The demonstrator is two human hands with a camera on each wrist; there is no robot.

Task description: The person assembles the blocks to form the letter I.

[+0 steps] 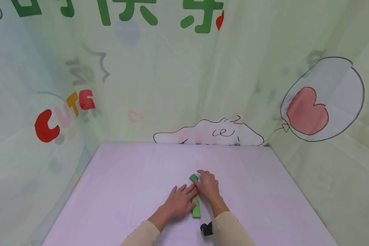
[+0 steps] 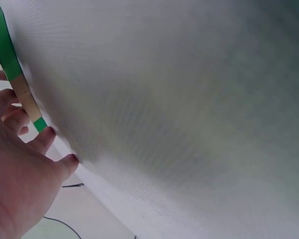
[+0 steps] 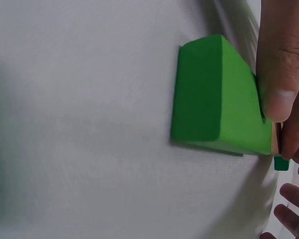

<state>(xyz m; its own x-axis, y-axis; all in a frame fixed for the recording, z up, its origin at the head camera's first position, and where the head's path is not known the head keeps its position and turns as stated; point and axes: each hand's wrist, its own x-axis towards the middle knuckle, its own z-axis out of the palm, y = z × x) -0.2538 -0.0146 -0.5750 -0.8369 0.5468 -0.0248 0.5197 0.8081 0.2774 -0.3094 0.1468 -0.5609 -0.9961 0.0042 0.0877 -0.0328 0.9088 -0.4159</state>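
Note:
Green and bare-wood blocks lie in a line on the table. A light green block point(image 1: 196, 209) is nearest, a wood-coloured block point(image 2: 26, 94) is in the middle, and a darker green block point(image 1: 194, 177) lies at the far end. My left hand point(image 1: 179, 202) rests along the line's left side with fingers extended, its thumb on the light green block. My right hand point(image 1: 208, 186) is at the right of the far block, thumb and index finger apart beside it. Fingers partly cover the middle of the line. In the right wrist view, the near green block point(image 3: 199, 92) shows its end face.
The table point(image 1: 135, 171) has a pale lilac cover. A small black object point(image 1: 206, 229) is beside the right sleeve point(image 1: 232, 229). Printed cloth point(image 1: 172, 85) with a heart balloon and lettering hangs behind and along both sides.

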